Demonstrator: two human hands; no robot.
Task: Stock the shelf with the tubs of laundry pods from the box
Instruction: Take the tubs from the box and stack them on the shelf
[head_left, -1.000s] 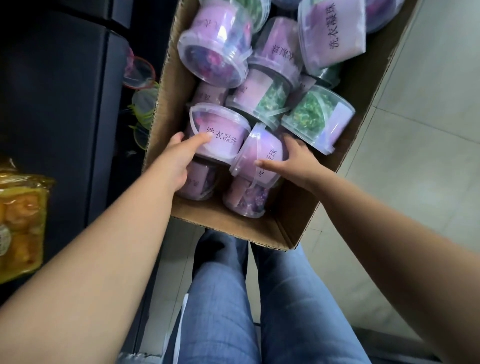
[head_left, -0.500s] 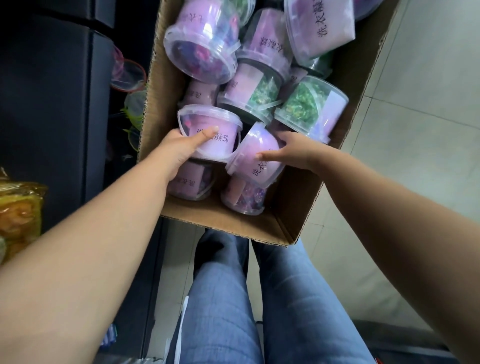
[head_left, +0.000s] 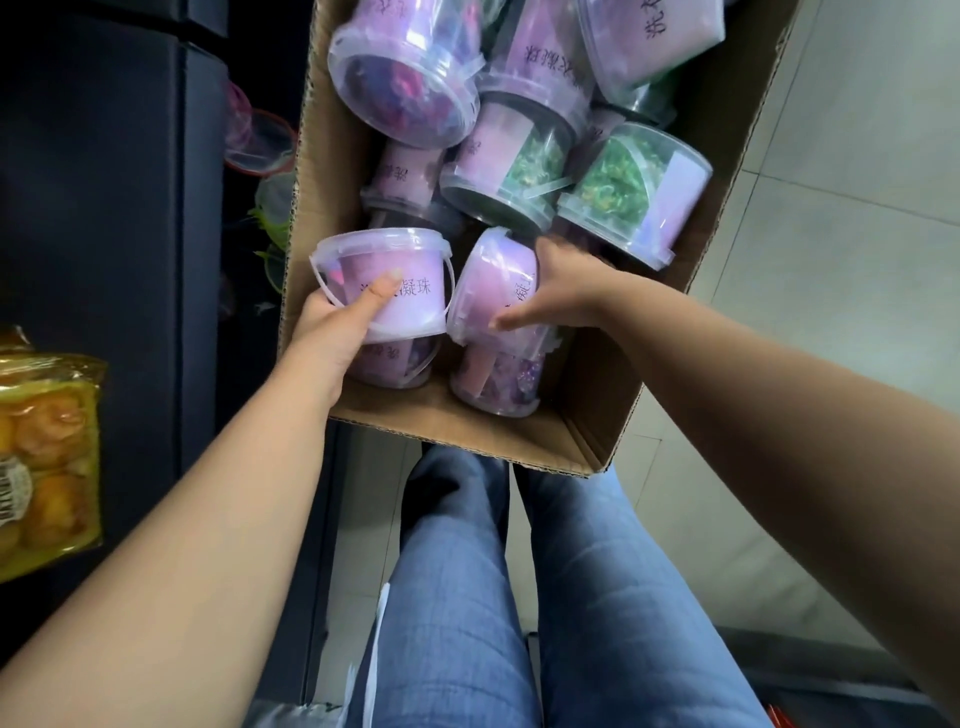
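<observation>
A: Tubs first. Two pink-labelled tubs of laundry pods sit at the near end of the cardboard box (head_left: 467, 436), both on top of other tubs. Left hand (head_left: 332, 325) is wrapped around the left tub (head_left: 389, 280), thumb across its label, lid toward the far side, thin handle hanging down the front.

B: And the other one?

A: Right hand (head_left: 558, 291) is clamped on the right tub (head_left: 493, 291), thumb on the near side, fingers over the far side. That tub lies tilted, lid edge toward the left tub; the two are just beside each other, touching or nearly so, cannot tell which.

B: Under them?

A: Two more purple tubs (head_left: 493, 384) against the near wall of the box. Farther in, two tubs with green pods (head_left: 623, 182) lie side by side, and above those a large tub with dark purple contents (head_left: 405, 88) tipped on its side, plus more pink-labelled ones at the far end, cut off by the frame.

B: Around the box?

A: Box stands on a pale tiled floor (head_left: 857, 130). Dark shelving (head_left: 130, 208) to its left, with a few clear tubs (head_left: 260, 140) dimly visible in the gap. Yellow packaged goods (head_left: 47, 457) at the left edge. Person's legs in blue jeans (head_left: 467, 597) below the box.
</observation>
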